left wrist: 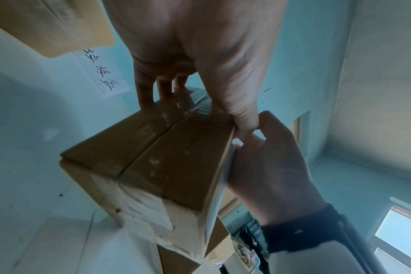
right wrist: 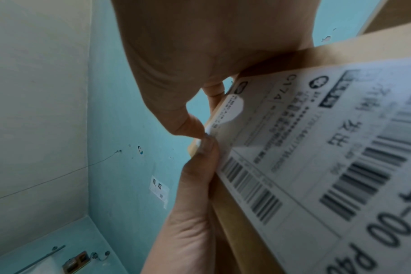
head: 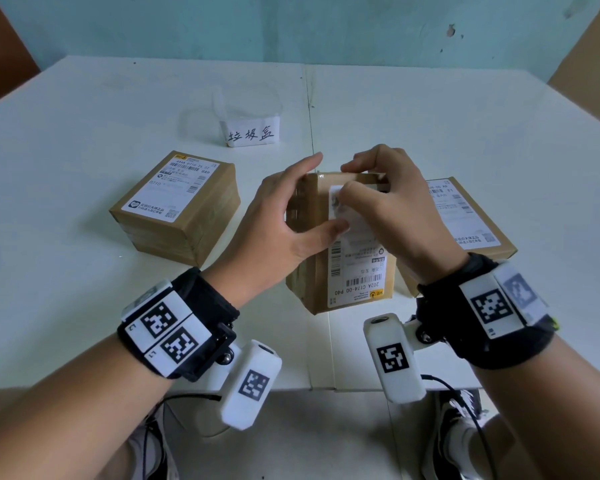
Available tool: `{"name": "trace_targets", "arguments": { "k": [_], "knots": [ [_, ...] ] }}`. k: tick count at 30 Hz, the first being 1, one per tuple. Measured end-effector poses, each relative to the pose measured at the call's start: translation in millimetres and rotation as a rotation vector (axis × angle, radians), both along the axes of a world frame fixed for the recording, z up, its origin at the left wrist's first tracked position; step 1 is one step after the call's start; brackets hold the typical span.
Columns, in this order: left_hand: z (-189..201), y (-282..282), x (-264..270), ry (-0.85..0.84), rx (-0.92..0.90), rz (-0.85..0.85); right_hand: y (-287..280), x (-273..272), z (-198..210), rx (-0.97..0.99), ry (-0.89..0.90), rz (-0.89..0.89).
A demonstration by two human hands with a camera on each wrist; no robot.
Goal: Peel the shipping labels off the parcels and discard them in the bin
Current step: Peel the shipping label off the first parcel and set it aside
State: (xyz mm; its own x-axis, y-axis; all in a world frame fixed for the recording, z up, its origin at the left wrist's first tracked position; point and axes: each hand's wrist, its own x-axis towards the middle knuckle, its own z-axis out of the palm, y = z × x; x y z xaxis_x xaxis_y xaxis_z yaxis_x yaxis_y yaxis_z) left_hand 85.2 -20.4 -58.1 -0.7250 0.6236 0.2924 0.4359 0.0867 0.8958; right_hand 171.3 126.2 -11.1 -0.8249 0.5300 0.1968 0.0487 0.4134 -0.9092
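Note:
A brown cardboard parcel (head: pixel 309 282) stands tilted up at the table's middle, its white shipping label (head: pixel 361 271) facing me. My left hand (head: pixel 326 194) grips the parcel's left side, fingers behind the top and thumb (right wrist: pixel 200 166) pressed on the label's edge. My right hand (head: pixel 345 181) is curled at the parcel's top, thumb (right wrist: pixel 190 124) and forefinger pinching the label's upper corner. The taped side of the parcel (left wrist: pixel 164 157) fills the left wrist view. The bin (head: pixel 250 123), a clear plastic box with a handwritten paper sign, sits behind the parcel.
A second labelled parcel (head: pixel 174 209) lies flat to the left. A third parcel (head: pixel 465 220) lies flat to the right, partly hidden by my right hand. The white table (head: pixel 84 133) has a seam down its middle, and a teal wall stands behind it.

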Motion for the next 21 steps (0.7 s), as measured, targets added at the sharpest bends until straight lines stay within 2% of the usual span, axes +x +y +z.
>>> {"name": "trace_targets", "arguments": {
  "k": [17, 21],
  "knots": [
    [5.4, 0.7, -1.2, 0.041, -0.042, -0.003, -0.3, 0.4, -2.9, -0.035, 0.051, -0.01],
    [9.1, 2.4, -9.8, 0.042, -0.065, -0.012, 1.1, -8.2, -2.9, 0.011, 0.047, -0.014]
  ]
}}
